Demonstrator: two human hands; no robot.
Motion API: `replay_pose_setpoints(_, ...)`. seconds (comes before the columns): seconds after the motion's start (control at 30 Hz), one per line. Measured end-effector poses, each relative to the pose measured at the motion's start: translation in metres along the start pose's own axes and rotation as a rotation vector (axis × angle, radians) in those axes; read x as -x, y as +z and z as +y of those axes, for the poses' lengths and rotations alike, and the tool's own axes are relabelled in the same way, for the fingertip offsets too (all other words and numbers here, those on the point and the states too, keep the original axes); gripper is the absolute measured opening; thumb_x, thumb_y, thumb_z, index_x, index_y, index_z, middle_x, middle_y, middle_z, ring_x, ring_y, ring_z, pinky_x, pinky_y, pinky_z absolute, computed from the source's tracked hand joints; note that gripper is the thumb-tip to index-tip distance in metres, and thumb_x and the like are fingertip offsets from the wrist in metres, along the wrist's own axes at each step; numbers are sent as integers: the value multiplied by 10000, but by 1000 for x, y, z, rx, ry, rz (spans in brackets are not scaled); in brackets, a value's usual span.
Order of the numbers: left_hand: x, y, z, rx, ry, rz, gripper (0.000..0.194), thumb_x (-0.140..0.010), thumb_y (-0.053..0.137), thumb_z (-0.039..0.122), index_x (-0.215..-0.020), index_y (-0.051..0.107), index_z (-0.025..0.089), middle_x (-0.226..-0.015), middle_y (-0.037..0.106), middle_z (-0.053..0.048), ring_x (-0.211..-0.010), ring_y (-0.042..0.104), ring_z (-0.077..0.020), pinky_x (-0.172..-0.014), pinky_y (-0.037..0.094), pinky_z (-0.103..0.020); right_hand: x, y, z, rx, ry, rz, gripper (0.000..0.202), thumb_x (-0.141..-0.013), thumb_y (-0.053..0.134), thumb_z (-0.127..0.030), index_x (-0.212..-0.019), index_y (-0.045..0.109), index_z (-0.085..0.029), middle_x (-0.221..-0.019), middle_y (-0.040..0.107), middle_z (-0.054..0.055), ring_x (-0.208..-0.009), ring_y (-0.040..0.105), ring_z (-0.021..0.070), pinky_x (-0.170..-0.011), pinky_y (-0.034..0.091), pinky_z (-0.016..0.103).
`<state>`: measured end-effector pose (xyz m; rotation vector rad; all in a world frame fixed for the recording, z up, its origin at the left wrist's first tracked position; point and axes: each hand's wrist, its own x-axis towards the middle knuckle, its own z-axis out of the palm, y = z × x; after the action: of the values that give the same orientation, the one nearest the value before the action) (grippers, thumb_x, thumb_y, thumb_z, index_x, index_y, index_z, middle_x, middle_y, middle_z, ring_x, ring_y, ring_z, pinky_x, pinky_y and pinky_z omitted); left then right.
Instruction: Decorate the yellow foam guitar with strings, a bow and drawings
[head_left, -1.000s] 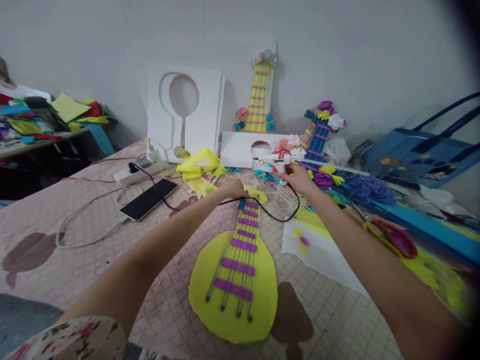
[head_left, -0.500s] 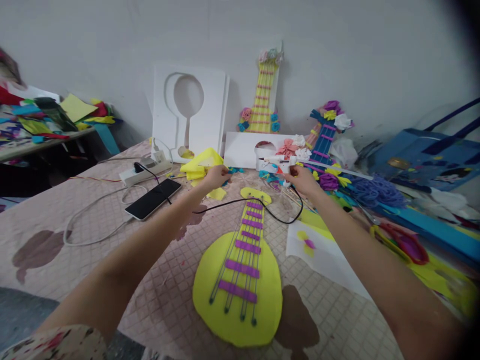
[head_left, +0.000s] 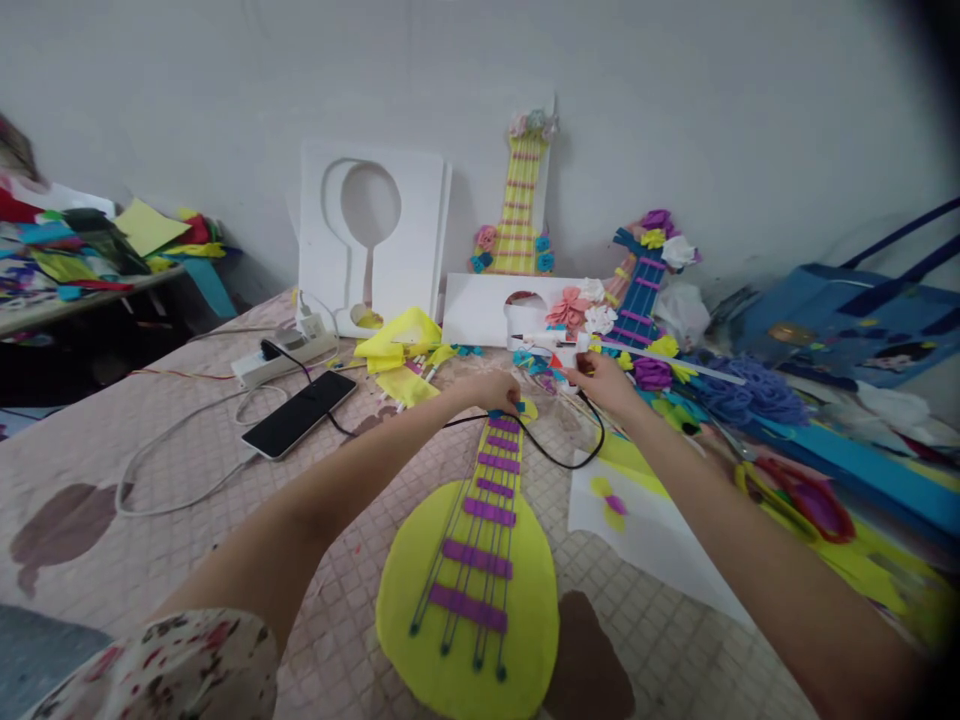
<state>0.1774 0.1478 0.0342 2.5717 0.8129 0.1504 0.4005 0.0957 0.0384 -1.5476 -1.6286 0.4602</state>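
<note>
My right hand [head_left: 600,380] is wrapped round the handle of a white hot glue gun [head_left: 566,350] with a red trigger; a long pale glue stick [head_left: 675,363] sticks out behind it. My left hand [head_left: 491,390] is pinched on a small blue paper piece [head_left: 504,412] over the head of a yellow cut-out lute [head_left: 469,590]. The lute lies flat on the table, with purple strips across it and dark strings running along its length. The gun's black cord [head_left: 551,455] crosses the lute's neck. My left fingertips partly hide the blue piece.
A phone [head_left: 300,415] and a power strip [head_left: 285,362] with cables lie left. White foam boards [head_left: 420,230] and decorated instruments [head_left: 521,200] lean on the wall. Scissors [head_left: 810,495], blue yarn [head_left: 750,385] and a bag [head_left: 847,320] are right. Yellow paper scraps [head_left: 405,340] lie behind my left arm.
My left hand has moved from the scraps at the back, right and nearer, to the lute's head, with a blue paper piece in its fingers. My right hand keeps the glue gun.
</note>
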Motion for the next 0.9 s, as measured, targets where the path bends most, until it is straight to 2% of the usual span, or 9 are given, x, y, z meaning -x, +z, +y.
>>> replay_pose_setpoints(0.2, 5, 6, 0, -20, 67, 62, 134, -679, 705, 159, -814, 702, 158, -799, 697, -24, -748, 620, -150, -667, 440, -212, 6, -1, 3, -40, 22, 3, 353, -680, 659, -454, -855, 645, -148, -795, 688, 80, -688, 602, 205, -656, 472, 337)
replay_pose_setpoints(0.3, 7, 4, -5, 6, 37, 129, 126, -742, 685, 198, -859, 690, 153, -869, 700, -33, -787, 630, -137, -700, 458, -200, 8, -3, 2, -56, 35, 7, 348, -680, 663, -453, -849, 642, -150, -805, 686, 77, -708, 598, 202, -663, 466, 331)
replay_pose_setpoints(0.4, 4, -4, -19, 21, -74, 203, 163, -846, 598, 248, -941, 655, 129, -865, 704, -38, -732, 635, -114, -659, 473, -187, 10, -6, 0, -68, 57, 20, 336, -671, 671, -459, -811, 627, -156, -760, 665, 59, -687, 582, 192, -650, 452, 321)
replay_pose_setpoints(0.5, 0, -18, -38, -14, -218, 259, 185, -914, 509, 233, -1006, 612, 109, -847, 702, -44, -680, 633, -108, -631, 494, -200, 12, -10, -3, -90, 79, 24, 347, -676, 659, -489, -793, 604, -168, -698, 626, 35, -649, 561, 182, -612, 433, 308)
replay_pose_setpoints(0.57, -2, -31, -51, -69, -312, 293, 198, -931, 495, 223, -1055, 592, 103, -903, 690, -64, -739, 640, -127, -681, 521, -242, 14, -13, -5, -106, 90, 30, 359, -680, 652, -512, -789, 592, -175, -675, 605, 23, -633, 549, 176, -595, 420, 301)
replay_pose_setpoints(0.63, -4, -42, -63, -143, -383, 322, 257, -931, 525, 272, -1127, 571, 113, -1049, 644, -90, -889, 632, -170, -780, 538, -332, 15, -15, -7, -120, 100, 38, 369, -677, 654, -526, -784, 584, -179, -667, 595, 19, -627, 540, 172, -589, 411, 297)
replay_pose_setpoints(0.73, -9, -50, -74, -238, -405, 289, 335, -917, 556, 334, -1195, 546, 147, -1186, 573, -95, -1018, 595, -209, -855, 525, -418, 15, -18, -9, -136, 110, 41, 369, -675, 663, -527, -766, 580, -179, -665, 591, 17, -623, 528, 165, -585, 401, 292)
replay_pose_setpoints(0.9, -23, -40, -79, -325, -330, 133, 331, -919, 554, 329, -1198, 546, 152, -1194, 572, -96, -1025, 593, -210, -861, 523, -414, 17, -20, -9, -174, 128, 38, 358, -663, 687, -515, -736, 566, -185, -657, 575, 4, -611, 515, 152, -562, 391, 277)
